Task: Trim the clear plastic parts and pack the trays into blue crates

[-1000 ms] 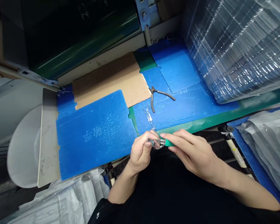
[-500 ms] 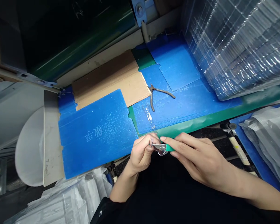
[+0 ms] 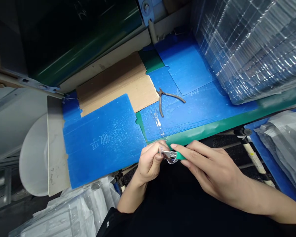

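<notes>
Two hands were held together beside a blue plastic sheet (image 3: 101, 148): a small green-handled metal tool (image 3: 176, 155) was pinched by the left hand (image 3: 150, 162) at its metal end and the right hand (image 3: 209, 166) at its handle, where this light piece was best held.

a green-handled cutter (image 3: 181, 156) (its steel head bare) sits against a small curl of clear plastic (image 3: 172, 161).

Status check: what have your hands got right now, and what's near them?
Left hand: pinching small clear piece. Right hand: gripping green-handled metal tool, metal end at that piece. Beyond them, pliers and clear strip on blue plastic sheet.
</notes>
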`<state>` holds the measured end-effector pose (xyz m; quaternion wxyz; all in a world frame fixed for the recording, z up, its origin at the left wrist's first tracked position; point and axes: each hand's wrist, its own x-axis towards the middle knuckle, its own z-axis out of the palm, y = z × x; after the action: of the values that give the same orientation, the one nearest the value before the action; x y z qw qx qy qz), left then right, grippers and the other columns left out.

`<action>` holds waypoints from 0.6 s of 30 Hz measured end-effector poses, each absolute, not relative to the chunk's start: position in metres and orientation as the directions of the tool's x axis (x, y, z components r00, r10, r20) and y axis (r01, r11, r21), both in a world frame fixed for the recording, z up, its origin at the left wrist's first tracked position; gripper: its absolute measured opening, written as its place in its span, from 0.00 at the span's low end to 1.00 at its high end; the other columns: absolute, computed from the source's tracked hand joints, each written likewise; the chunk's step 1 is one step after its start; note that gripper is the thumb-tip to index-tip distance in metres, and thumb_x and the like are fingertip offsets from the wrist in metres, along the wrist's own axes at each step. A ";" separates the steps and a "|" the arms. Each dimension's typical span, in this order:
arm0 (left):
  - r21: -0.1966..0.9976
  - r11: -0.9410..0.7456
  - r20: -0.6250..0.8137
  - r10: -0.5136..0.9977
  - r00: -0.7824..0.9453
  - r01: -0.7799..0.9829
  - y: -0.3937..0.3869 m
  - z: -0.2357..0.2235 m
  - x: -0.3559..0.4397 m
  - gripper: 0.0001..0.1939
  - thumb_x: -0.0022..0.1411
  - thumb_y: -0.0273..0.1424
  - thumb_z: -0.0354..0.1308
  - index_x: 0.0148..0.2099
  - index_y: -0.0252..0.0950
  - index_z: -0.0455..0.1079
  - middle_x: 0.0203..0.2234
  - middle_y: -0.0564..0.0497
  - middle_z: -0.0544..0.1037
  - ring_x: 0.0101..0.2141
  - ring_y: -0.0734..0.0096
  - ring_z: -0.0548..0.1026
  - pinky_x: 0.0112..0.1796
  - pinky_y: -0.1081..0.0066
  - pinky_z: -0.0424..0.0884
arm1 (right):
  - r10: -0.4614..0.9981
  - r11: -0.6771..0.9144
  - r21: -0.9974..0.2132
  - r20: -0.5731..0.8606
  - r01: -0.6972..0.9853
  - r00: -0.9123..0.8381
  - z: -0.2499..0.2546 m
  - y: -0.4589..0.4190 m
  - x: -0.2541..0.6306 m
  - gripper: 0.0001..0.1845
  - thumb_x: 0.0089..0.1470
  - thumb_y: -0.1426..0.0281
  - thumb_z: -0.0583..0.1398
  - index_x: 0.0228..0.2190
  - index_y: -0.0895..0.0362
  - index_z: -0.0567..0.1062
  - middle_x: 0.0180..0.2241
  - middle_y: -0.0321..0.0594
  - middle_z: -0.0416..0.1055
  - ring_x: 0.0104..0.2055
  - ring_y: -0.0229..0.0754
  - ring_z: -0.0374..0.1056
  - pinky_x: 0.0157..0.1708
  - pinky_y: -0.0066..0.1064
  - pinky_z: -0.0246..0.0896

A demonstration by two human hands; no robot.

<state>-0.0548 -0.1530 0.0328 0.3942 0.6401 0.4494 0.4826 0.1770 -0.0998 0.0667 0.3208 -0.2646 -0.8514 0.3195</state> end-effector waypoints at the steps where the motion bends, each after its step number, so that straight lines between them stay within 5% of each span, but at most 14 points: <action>1: 0.940 -0.285 0.264 0.956 0.129 0.189 -0.153 0.033 -0.055 0.20 0.83 0.43 0.47 0.42 0.38 0.70 0.30 0.49 0.75 0.31 0.68 0.73 0.35 0.66 0.70 | 0.660 0.656 -0.710 0.374 0.257 -0.651 0.066 -0.100 0.177 0.23 0.75 0.78 0.57 0.67 0.60 0.69 0.43 0.42 0.78 0.37 0.38 0.76 0.33 0.30 0.69; 13: 0.936 -0.280 0.265 0.959 0.097 0.211 -0.152 0.026 -0.056 0.19 0.83 0.42 0.49 0.43 0.36 0.72 0.30 0.48 0.76 0.32 0.68 0.75 0.34 0.67 0.72 | 0.742 0.535 -0.798 0.287 0.277 -0.606 0.060 -0.109 0.170 0.22 0.76 0.75 0.57 0.66 0.56 0.70 0.42 0.40 0.75 0.33 0.37 0.71 0.31 0.30 0.66; 18: 0.942 -0.275 0.261 0.961 0.096 0.193 -0.154 0.025 -0.052 0.20 0.83 0.43 0.49 0.42 0.36 0.73 0.29 0.49 0.76 0.31 0.69 0.75 0.35 0.67 0.70 | 0.805 0.426 -0.863 0.224 0.272 -0.549 0.050 -0.100 0.167 0.20 0.75 0.76 0.57 0.64 0.55 0.73 0.44 0.42 0.75 0.39 0.40 0.73 0.41 0.33 0.70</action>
<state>-0.0521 -0.1542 0.0253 0.3901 0.6290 0.4585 0.4919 0.1674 -0.1001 0.0504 0.3256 -0.3458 -0.7790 0.4094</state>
